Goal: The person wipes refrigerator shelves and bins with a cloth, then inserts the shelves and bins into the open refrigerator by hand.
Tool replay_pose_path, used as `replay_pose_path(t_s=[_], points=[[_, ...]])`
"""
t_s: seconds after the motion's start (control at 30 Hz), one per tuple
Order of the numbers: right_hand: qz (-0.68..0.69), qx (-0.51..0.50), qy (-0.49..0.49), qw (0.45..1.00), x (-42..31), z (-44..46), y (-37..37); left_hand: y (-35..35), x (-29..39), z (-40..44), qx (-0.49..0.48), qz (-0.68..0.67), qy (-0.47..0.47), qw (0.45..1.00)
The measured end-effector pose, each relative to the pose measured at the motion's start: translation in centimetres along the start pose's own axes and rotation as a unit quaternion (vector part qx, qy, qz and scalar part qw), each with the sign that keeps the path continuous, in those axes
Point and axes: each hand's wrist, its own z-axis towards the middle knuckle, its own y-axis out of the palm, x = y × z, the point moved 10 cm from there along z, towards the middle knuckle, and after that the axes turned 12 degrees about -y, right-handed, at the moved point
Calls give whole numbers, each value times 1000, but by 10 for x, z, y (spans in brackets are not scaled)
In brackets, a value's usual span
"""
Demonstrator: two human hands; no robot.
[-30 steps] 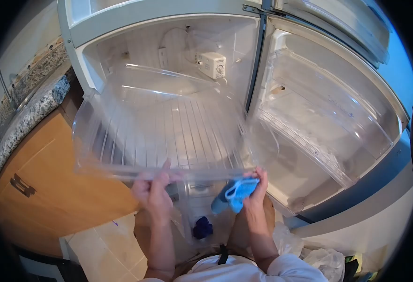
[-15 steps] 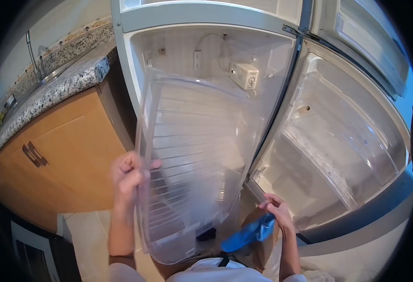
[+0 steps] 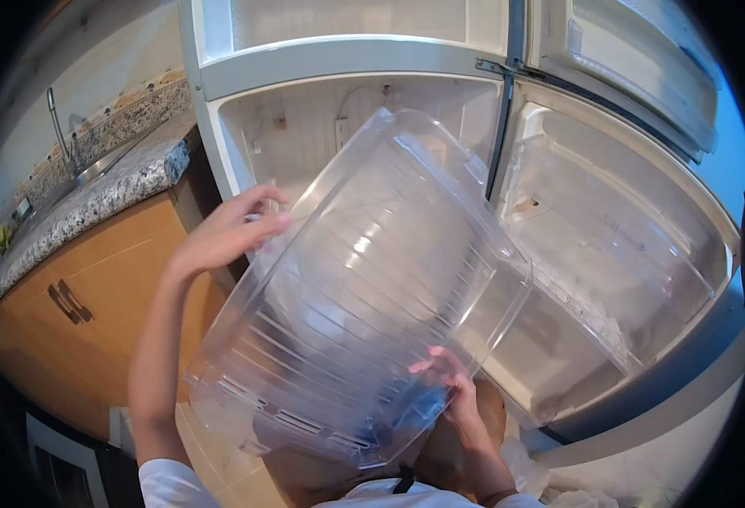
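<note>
A clear ribbed plastic drawer (image 3: 364,262) is tilted diagonally in front of the open fridge compartment. My right hand (image 3: 453,385) grips its lower right side, the fingers seen through the clear plastic. A blue cloth (image 3: 419,408), blurred behind the plastic, lies by that hand. At the drawer's upper left edge is my left hand (image 3: 235,230), its fingers apart and curved; it does not appear to grip the edge.
The open fridge door (image 3: 550,339) with clear shelves stands at the right. Left are a granite counter (image 3: 127,182) with a sink (image 3: 105,161) and a wooden cabinet (image 3: 110,305). Plastic bags (image 3: 525,470) lie at the lower right.
The drawer has turned and leaned to the right, its slotted end now at the lower left. My left hand has risen and opened from its edge. My right hand has moved left onto the drawer.
</note>
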Motion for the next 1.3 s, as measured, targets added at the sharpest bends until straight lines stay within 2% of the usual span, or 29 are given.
replay_pose_path(t_s=[0.03,0.07,0.13,0.2,0.23,0.27,0.33,0.37,0.43,0.47,0.53,0.63,0.67,0.8,0.87,1.07,1.17,1.23,1.3], points=[[0,-1,-4,1000,-8,1,5,-14,-9,-9,9,-6,-11,1000],[27,54,18,998,-17,-4,3,-28,-26,-23,18,-12,-23,1000],[56,151,45,986,-35,-11,5,-53,-46,-71,125,-36,26,991],[78,134,58,986,-50,-9,16,-57,-90,-119,239,-58,31,969],[97,114,74,986,-49,-9,22,-39,-102,-131,235,-57,33,970],[86,80,90,989,-42,-10,19,-22,-112,-146,257,-152,59,953],[105,93,103,985,-36,-11,27,9,-123,-162,292,-342,107,886],[125,100,118,980,-33,-13,34,20,-111,-161,290,-348,104,885],[126,124,124,976,-36,-11,47,49,-85,-146,191,-330,33,924],[137,145,127,972,-38,-8,53,46,-82,-139,193,-334,27,922],[155,157,133,966,-34,-4,58,35,-71,-120,177,-383,55,905],[166,162,119,965,-27,10,68,17,-61,-86,179,-345,77,918],[179,112,109,971,-21,16,68,10,-60,-76,161,-356,90,916],[194,141,112,964,-21,38,83,-17,-51,-45,159,-306,81,935],[255,118,95,955,-19,53,87,-28,-48,-33,173,-298,122,931],[232,111,25,966,-45,89,92,-46,-20,-33,178,-323,133,920],[258,120,29,958,-39,102,90,-48,-5,-33,176,-287,150,930],[255,122,13,959,-38,105,86,-51,-3,-34,218,-247,143,933],[266,134,17,955,-36,102,86,-48,1,-37,213,-272,150,926]])
